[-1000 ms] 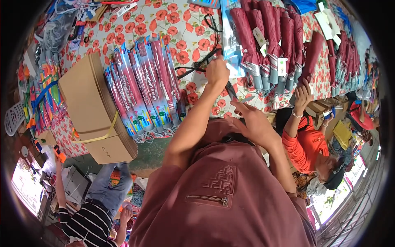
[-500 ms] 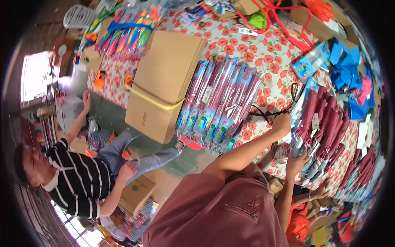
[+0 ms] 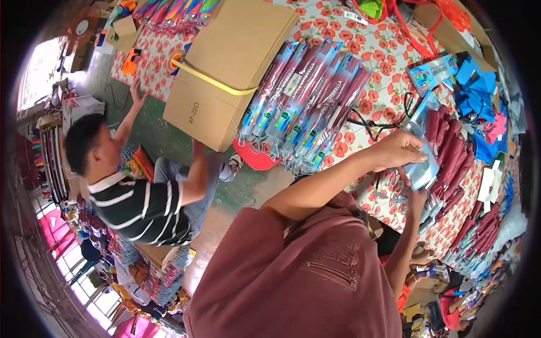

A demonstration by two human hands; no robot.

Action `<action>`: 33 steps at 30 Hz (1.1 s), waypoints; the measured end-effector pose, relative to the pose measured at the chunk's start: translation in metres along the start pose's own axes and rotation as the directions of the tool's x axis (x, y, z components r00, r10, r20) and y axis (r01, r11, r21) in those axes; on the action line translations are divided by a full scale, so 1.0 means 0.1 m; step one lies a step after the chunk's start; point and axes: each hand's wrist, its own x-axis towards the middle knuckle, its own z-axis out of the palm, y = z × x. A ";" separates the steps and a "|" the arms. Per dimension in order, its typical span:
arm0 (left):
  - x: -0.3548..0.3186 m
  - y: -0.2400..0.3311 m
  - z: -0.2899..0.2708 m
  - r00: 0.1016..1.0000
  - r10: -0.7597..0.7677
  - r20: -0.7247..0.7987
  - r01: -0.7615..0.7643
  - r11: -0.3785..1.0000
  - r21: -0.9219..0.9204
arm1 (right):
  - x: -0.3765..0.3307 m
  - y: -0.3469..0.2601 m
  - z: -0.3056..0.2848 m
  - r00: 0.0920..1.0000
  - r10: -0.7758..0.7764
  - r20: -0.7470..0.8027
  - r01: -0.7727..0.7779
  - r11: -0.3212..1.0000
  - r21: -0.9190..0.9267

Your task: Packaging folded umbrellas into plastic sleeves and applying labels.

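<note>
My left hand (image 3: 399, 151) pinches a clear plastic sleeve (image 3: 426, 172) with blue print, over the right part of the table. Against the lower end of that sleeve is my right hand (image 3: 416, 196), closed round its edge, with most fingers hidden behind it. Just to the right lie several folded maroon umbrellas (image 3: 451, 146) in a row, unwrapped. Left of my forearm, several maroon umbrellas in clear printed sleeves (image 3: 304, 93) lie side by side, grey cords at their near ends.
A strapped cardboard box (image 3: 225, 62) lies left of the wrapped umbrellas. A red stool (image 3: 256, 156) shows under the table edge. A co-worker in a striped shirt (image 3: 141, 205) bends at the left. Blue fabric (image 3: 476, 90) and more maroon umbrellas (image 3: 479, 228) lie at the right.
My left hand has come toward my right hand, and the plastic sleeve is now between them. The co-worker has leaned in toward the box. The whole view has shifted.
</note>
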 end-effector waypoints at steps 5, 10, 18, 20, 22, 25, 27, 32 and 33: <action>-0.37 0.34 0.02 0.987 0.159 0.017 -0.160 0.986 0.055 | -0.71 -0.48 -0.13 0.999 -0.033 -0.034 0.044 0.896 0.442; -0.56 0.82 0.17 0.916 0.400 -0.001 -0.396 0.907 0.140 | -1.61 -0.82 -0.27 0.937 -0.153 -0.316 0.254 0.917 0.309; -0.70 1.28 0.20 0.788 0.535 -0.306 -0.369 0.807 0.461 | -2.36 -0.52 -0.33 0.798 -0.415 -0.437 0.506 0.856 0.110; -0.64 1.31 0.20 0.730 0.629 -0.267 -0.530 0.768 0.360 | -2.48 -0.51 -0.30 0.743 -0.561 -0.365 0.589 0.807 -0.041; -0.65 1.40 0.44 0.736 0.623 -0.265 -0.558 0.780 0.282 | -2.61 -0.68 -0.23 0.717 -0.597 -0.361 0.617 0.784 -0.072; -0.59 1.44 0.52 0.749 0.610 -0.259 -0.573 0.792 0.209 | -2.68 -0.74 -0.17 0.674 -0.661 -0.330 0.669 0.736 -0.109; -0.53 1.44 0.45 0.772 0.592 -0.231 -0.559 0.805 0.198 | -2.70 -0.73 -0.13 0.635 -0.711 -0.301 0.708 0.692 -0.140; -0.53 1.47 0.55 0.723 0.637 -0.269 -0.559 0.767 0.314 | -2.63 -0.83 -0.06 0.553 -0.756 -0.352 0.767 0.626 -0.140; -0.53 1.47 0.56 0.700 0.655 -0.284 -0.560 0.750 0.351 | -2.63 -0.83 -0.06 0.530 -0.762 -0.372 0.780 0.610 -0.138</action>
